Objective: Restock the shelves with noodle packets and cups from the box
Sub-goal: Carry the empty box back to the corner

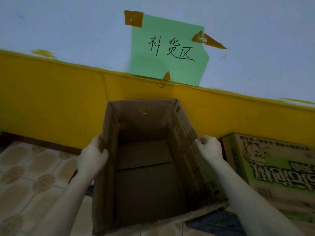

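At the bottom centre of the frame, two bare forearms are reaching up to an open brown cardboard box (146, 193), which is filling the lower middle of the frame. The left hand (92, 157) is gripping the top edge of the box's left wall, with its thumb curling over the rim to the inside. The right hand (210, 149) is gripping the rim of the right wall in the same way, its fingers bending round the edge. The box's bare bottom flaps are showing inside, and a round hole (144, 110) is piercing its far wall.

Patterned floor tiles (25, 176) are lying at lower left. At lower right, just beside the box, a green printed carton (272, 167) is sitting with a cartoon figure and large Chinese characters that are facing upside down; they are too blurred and cut off to read.

Behind both, a yellow wall band (51, 99) is running across the middle of the frame. Above it, at upper centre, a green paper sign (168, 51) is hanging on the pale wall, held by brown tape pieces (133, 18) and reading "补货区" in black handwriting.
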{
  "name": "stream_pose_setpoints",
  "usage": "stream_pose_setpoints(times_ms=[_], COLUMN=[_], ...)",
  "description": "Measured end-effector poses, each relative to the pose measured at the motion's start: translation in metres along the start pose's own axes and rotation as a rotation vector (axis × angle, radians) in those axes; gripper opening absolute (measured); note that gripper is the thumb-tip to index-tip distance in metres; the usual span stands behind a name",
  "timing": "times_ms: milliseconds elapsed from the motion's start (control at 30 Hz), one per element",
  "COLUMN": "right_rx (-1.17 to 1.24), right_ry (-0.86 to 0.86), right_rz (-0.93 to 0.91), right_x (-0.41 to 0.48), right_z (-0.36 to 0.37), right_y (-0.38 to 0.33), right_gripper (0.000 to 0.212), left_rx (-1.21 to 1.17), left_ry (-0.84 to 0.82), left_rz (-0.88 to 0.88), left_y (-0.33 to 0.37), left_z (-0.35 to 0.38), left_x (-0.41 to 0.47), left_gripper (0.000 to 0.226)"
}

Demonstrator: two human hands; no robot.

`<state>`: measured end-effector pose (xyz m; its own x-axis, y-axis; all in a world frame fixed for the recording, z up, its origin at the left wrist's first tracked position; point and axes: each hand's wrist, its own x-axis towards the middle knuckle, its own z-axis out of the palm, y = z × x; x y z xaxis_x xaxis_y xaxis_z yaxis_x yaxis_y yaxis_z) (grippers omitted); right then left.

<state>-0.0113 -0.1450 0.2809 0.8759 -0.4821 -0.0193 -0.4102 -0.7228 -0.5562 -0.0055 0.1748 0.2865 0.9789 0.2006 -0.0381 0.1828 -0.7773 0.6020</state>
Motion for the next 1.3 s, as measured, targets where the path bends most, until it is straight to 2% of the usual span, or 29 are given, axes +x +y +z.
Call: stream_pose_setpoints(times_ms=[200, 600, 800, 1133, 1300], right_rx=[0.022, 0.07, 0.12, 0.11, 0.056], right_ry=[0.001, -0.011, -0.021, -0.057, -0.073], right_rz=[0.052, 0.208, 0.275, 0.245, 0.241], right_x=[0.019, 0.033, 0.028, 0.032, 0.044], right_z=[0.027, 0.085, 0.107, 0.133, 0.163], right_y=[0.014, 0.056, 0.075, 0.097, 0.115], right_gripper=[0.028, 0.018, 0.024, 0.023, 0.027], left_rx=[0.019, 0.011, 0.005, 0.044, -0.035], left_ry=[-0.047, -0.182, -0.263, -0.334, -0.283], left_rz=[-0.034, -0.053, -0.073, -0.186, -0.26], left_y=[-0.007, -0.034, -0.044, -0.063, -0.083], left_z=[0.033, 0.113, 0.138, 0.162, 0.197], left_x=[0.021, 0.064, 0.072, 0.062, 0.044], left_gripper=[0.059, 0.059, 0.062, 0.029, 0.038])
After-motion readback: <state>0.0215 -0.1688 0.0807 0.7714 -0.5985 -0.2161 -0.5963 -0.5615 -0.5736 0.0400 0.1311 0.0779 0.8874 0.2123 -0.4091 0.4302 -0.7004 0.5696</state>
